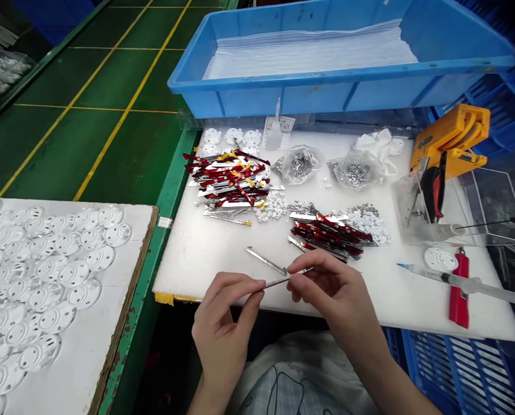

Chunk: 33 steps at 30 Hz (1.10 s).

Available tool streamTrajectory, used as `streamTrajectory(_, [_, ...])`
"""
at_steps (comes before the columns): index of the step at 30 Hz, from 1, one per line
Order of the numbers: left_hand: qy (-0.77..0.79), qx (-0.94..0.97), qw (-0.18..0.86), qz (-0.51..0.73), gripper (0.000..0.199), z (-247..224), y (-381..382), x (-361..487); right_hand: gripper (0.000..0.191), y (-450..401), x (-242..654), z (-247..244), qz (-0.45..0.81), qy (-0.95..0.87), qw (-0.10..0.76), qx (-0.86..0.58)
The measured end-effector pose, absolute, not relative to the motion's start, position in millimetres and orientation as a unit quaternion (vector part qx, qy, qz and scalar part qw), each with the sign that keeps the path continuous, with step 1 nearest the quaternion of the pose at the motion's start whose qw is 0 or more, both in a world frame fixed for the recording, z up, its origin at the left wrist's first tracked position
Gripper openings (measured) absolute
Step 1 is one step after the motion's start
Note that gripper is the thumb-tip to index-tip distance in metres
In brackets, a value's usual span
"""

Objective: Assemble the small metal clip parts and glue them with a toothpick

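Between my two hands is a thin metal strip (277,282), held level above the front edge of the white foam work surface (188,253). My left hand (226,314) pinches its left end between thumb and fingers. The fingers of my right hand (329,288) close on the strip farther right and hide part of it. Just beyond my fingertips, another slim metal strip (263,259) lies slanted on the foam. A pile of dark red and silver strips (330,233) sits behind my right hand. Farther left is a larger heap of red, white and silver strips (231,178).
A blue bin (283,104) with white sheets stands at the back. Bags of small metal parts (300,164) lie before it. At right are a clear box (417,225), a syringe (473,285) and a red-handled tool (459,294). White discs (52,268) cover a left-hand board.
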<state>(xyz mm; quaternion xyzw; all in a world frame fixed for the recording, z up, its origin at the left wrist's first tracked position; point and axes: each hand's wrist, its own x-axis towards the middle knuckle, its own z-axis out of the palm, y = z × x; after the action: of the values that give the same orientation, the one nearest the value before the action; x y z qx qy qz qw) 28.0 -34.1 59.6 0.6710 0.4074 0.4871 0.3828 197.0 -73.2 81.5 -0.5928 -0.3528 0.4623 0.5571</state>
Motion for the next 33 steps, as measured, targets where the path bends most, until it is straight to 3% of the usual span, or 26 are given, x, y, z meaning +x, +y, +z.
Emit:
streamTrajectory(4, [0.386, 0.662, 0.440, 0.468, 0.024, 56.3, -43.3, 32.5, 0.023, -74.1, 196.5, 83.3, 0.475, -0.322, 0.582, -0.576])
streamTrajectory(8, [0.387, 0.601, 0.565, 0.412, 0.013, 59.5, -47.9, 35.5, 0.007, -80.3, 202.3, 87.0, 0.453, -0.395, 0.570, -0.560])
streamTrajectory(11, [0.417, 0.568, 0.614, 0.356, 0.012, 64.2, -49.0, 38.3, 0.020, -84.4, 203.5, 89.7, 0.422, -0.465, 0.550, -0.550])
streamTrajectory(21, [0.386, 0.673, 0.528, 0.346, 0.019, 72.3, -48.7, 41.0, 0.016, -87.9, 207.1, 91.4, 0.417, -0.457, 0.549, -0.562])
streamTrajectory(33, [0.334, 0.728, 0.437, 0.410, 0.023, 73.3, -49.1, 48.1, 0.013, -92.6, 205.7, 97.4, 0.396, -0.417, 0.612, -0.543])
